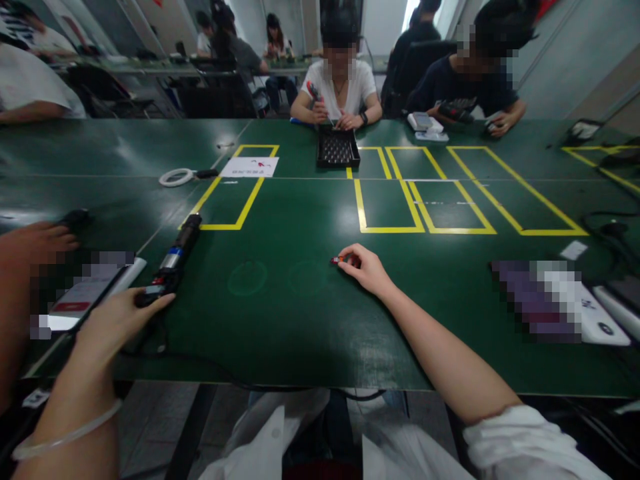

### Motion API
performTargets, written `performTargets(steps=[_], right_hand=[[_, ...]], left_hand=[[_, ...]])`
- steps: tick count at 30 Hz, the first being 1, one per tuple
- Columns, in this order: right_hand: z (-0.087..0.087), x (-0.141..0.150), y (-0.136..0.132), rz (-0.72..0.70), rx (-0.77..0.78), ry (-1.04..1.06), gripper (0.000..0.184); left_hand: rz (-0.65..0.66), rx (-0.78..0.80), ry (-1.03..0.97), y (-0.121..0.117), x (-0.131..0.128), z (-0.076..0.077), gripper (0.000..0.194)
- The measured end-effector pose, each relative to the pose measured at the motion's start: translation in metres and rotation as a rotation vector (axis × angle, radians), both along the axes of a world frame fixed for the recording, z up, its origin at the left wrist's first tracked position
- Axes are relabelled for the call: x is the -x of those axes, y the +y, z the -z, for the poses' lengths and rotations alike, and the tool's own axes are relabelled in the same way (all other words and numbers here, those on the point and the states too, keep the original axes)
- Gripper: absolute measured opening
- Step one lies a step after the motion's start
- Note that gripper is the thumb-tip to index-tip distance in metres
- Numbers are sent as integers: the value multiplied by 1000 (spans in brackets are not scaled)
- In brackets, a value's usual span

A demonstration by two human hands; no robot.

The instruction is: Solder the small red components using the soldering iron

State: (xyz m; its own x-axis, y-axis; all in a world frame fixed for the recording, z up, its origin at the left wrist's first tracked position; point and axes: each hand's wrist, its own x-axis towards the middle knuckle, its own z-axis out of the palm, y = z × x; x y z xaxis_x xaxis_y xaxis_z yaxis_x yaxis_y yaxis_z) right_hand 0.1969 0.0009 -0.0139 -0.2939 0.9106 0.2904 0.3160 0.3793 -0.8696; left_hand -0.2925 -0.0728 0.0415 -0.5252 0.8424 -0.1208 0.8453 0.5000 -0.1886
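At the near edge of the counter, a pale bracelet circles the left wrist. The left hand grips the near end of a dark power tool with a blue band, which slants away over the left part of the counter, beside a phone. The right hand pinches a tiny red piece between thumb and fingers, just right of two faint rings on the green top; whether the piece touches the counter I cannot tell. Farther off, yellow tape marks out boxes, and a white sheet lies near a coiled white cable. Across the counter, a co-worker in white holds a red-and-black tool above a black tray.
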Motion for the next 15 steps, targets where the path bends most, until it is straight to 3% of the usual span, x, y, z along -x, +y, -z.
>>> performTargets(steps=[3,8,15], right_hand=[[-1,0,0,4,2,-6,13],[-1,1,0,9,-5,-20,12],[-2,2,-1,15,-11,-36,12]], left_hand=[[-14,158,-41,12,3,0,64],[44,201,17,23,-8,-1,61],[139,157,-69,32,-67,-13,71]])
